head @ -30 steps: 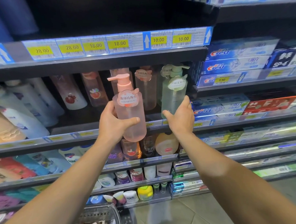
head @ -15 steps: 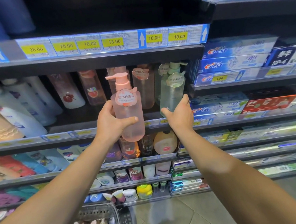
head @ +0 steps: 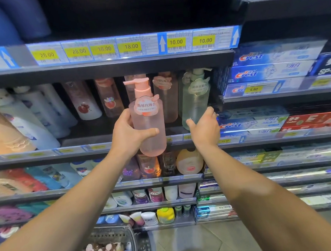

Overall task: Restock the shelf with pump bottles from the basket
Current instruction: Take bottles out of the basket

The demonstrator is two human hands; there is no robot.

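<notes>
My left hand [head: 129,136] grips a pink pump bottle [head: 149,124] upright, just in front of the middle shelf's edge [head: 103,147]. My right hand [head: 205,129] holds the lower part of a pale green pump bottle [head: 195,101], thumb on its left and fingers on its right. That bottle stands at the right end of the shelf, beside another pink pump bottle [head: 166,97]. The basket [head: 118,240] at the bottom of the view holds several more bottles.
White and clear pink bottles [head: 84,103] fill the shelf to the left. Toothpaste boxes [head: 270,71] are stacked on the shelves at the right. The shelf above, with its price-tag strip [head: 131,46], hangs low over the pump tops. Lower shelves hold more toiletries.
Both hands and bottles stay almost where they were. My right hand has shifted a little lower on the green bottle and its fingers look looser.
</notes>
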